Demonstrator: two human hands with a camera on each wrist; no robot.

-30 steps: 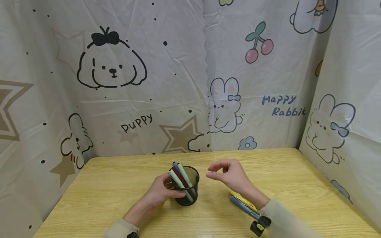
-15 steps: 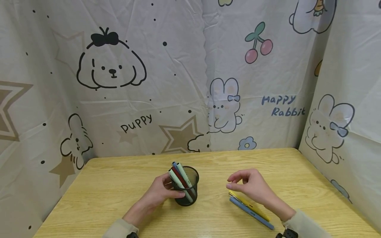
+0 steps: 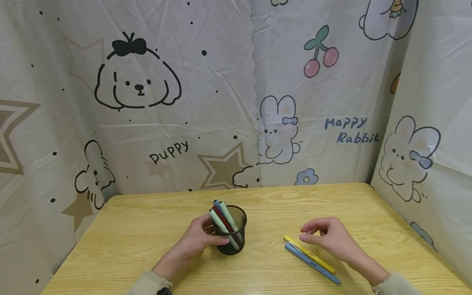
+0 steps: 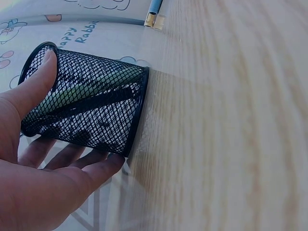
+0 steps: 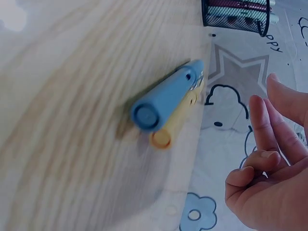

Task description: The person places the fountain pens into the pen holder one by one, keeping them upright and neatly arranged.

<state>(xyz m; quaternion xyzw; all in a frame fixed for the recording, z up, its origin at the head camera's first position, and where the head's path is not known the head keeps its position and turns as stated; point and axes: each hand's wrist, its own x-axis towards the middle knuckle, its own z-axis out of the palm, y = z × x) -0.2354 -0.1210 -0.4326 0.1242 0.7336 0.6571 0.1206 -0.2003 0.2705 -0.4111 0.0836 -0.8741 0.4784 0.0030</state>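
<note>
My left hand holds a black mesh pen holder, its thumb across the near side and its fingers behind. The left wrist view shows the thumb on the mesh wall of the pen holder and fingers under it. Several pens, pale green, dark red and blue, lean inside. A yellow pen and a blue pen lie side by side on the table. Above and right of them hovers my right hand, fingers loosely bent, nothing between them. In the right wrist view its thumb and fingertips are apart.
The wooden table carries the pen holder near its middle. A printed cloth with cartoon animals hangs behind and at both sides of the table.
My right hand has moved right and toward me, away from the pen holder to beside the yellow and blue pens, uncovering them. The left hand and pen holder have stayed in place.
</note>
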